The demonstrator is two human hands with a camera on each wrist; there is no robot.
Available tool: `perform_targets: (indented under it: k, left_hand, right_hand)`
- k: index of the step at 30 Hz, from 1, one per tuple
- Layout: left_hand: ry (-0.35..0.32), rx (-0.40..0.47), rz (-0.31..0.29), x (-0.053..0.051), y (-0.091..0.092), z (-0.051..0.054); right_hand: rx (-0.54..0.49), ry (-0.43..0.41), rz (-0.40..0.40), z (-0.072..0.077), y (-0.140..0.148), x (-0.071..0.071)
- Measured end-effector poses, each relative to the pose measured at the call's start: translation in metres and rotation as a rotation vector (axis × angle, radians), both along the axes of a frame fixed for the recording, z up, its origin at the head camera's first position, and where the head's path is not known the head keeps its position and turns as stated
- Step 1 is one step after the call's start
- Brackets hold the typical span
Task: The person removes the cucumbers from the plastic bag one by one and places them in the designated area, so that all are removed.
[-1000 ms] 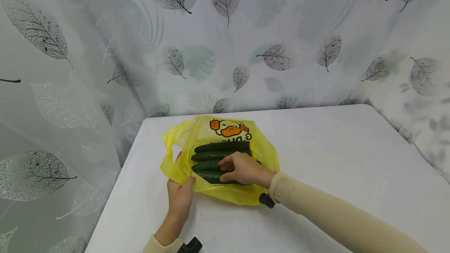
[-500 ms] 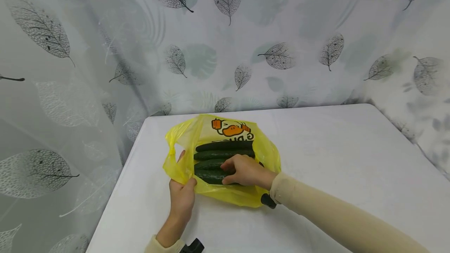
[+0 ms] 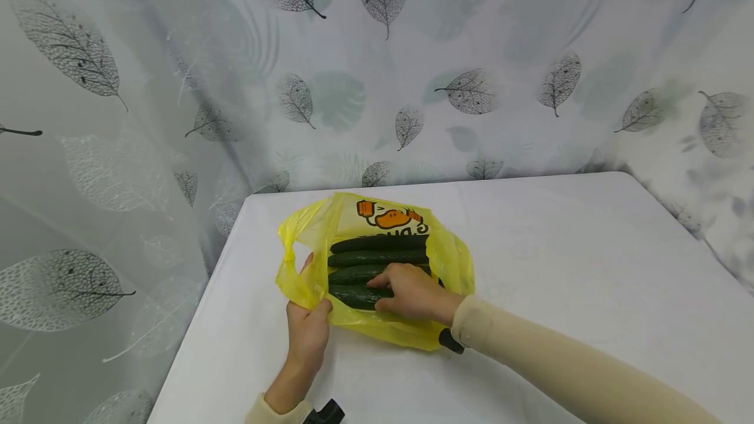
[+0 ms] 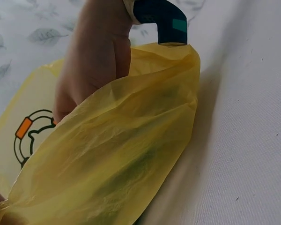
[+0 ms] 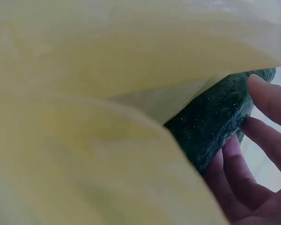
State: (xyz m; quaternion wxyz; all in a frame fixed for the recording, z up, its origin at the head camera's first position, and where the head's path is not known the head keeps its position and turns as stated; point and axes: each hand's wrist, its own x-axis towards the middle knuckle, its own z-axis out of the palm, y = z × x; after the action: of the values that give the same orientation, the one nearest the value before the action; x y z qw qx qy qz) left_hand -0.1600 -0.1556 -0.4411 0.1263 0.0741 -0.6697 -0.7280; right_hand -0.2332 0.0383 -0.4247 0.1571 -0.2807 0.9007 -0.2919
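In the head view a yellow plastic bag (image 3: 383,331) lies open on the table, with several dark green cucumbers (image 3: 377,258) side by side in its mouth. My left hand (image 3: 307,335) grips the left edge of the bag by its handle, thumb in front and some fingers behind the plastic. Reaching in from the right, my right hand (image 3: 412,290) holds the nearest cucumber (image 3: 353,296). The right wrist view shows this cucumber (image 5: 215,119) between thumb and curled fingers, partly covered by the plastic. In the left wrist view the bag (image 4: 117,154) hides the right fingertips.
The bag stands on a white-covered table (image 3: 559,247), left of its middle. A leaf-patterned curtain (image 3: 377,84) hangs behind and at both sides. Dark wrist devices are strapped to the left wrist (image 3: 324,413) and the right wrist (image 3: 451,340).
My right fingers have shifted slightly nearer, onto the front cucumber. My left hand keeps its grip on the bag. The head view has drifted a little.
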Motion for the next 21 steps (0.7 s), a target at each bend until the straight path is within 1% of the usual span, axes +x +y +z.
perform_targets:
  k: [4,8,15,18,21]
  left_hand:
    - [-0.013,0.001,0.007,0.0001,0.0002,-0.0008]
    - [-0.016,-0.001,0.012,0.0006,0.0003,-0.0008]
    - [-0.040,-0.019,0.002,0.0045,0.0005,0.0016]
    - [-0.030,-0.019,-0.005,0.0046,0.0005,0.0031]
    - [-0.009,-0.023,-0.010,0.0039,0.0005,0.0037]
  right_hand:
    - [0.013,0.074,0.032,-0.0030,-0.0003,0.0022]
    - [0.037,0.126,0.046,-0.0052,-0.0017,0.0047]
    - [0.088,0.170,0.057,-0.0074,-0.0042,0.0084]
    - [0.081,0.175,0.059,-0.0083,-0.0046,0.0087]
    - [0.060,0.160,0.052,-0.0074,-0.0042,0.0095]
